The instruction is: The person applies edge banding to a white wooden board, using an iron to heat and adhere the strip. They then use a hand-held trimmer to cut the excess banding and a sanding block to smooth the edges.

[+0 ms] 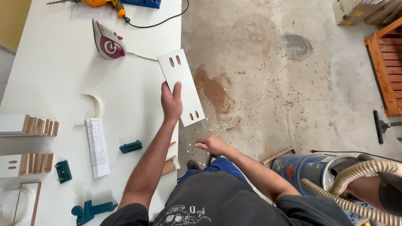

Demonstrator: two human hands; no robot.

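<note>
White printed strip (97, 146) lies on the desk (54, 75) at 8 o'clock from the left grip (171, 102); cardboard boxes (364, 10) sit far at 2 o'clock. Left grip clasps the white slotted panel (181, 86) near its middle, panel running 11 to 5 o'clock over the desk edge. Right grip (211, 145) hangs released below, at 5 o'clock.

A woodworking workshop: a power drill (100, 3) is lying at the far edge of the white desk (58, 71), wood shavings (217, 127) are littering the stained concrete floor (293, 75), beside a shop vacuum (318, 169).

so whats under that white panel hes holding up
Under the white panel, held by the left hand, lie the white table edge and the stained concrete floor. Floor shows through its slots. Whatever lies directly beneath the panel is covered.
</note>
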